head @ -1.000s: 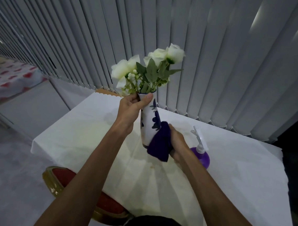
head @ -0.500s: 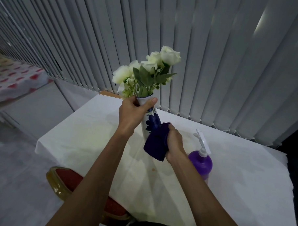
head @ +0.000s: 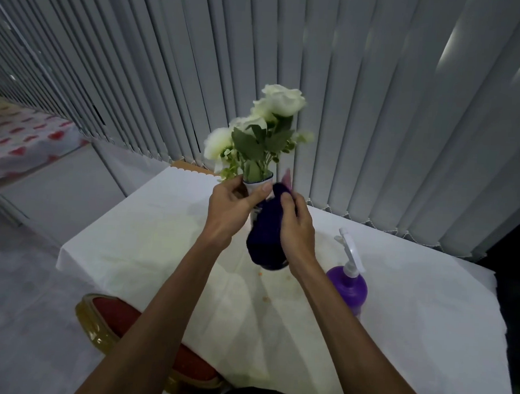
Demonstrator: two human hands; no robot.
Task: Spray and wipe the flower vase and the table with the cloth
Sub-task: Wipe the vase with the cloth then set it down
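A white vase point(head: 256, 187) with blue patterns holds white flowers point(head: 282, 102) and stands above the middle of the white table point(head: 149, 251). My left hand point(head: 230, 207) grips the vase at its rim. My right hand point(head: 296, 225) presses a dark blue cloth point(head: 266, 238) against the vase's front, and the cloth covers most of the vase body. A purple spray bottle point(head: 348, 285) with a white trigger stands on the table to the right of my right arm.
Grey vertical blinds point(head: 346, 96) hang close behind the table. A red chair with a gold frame point(head: 110, 318) is tucked at the table's near left edge. Small crumbs point(head: 266, 298) lie on the tablecloth. Another patterned table point(head: 19, 144) is far left.
My right hand with the cloth has slid up the vase from its lower part to near the rim. My left hand stays on the rim.
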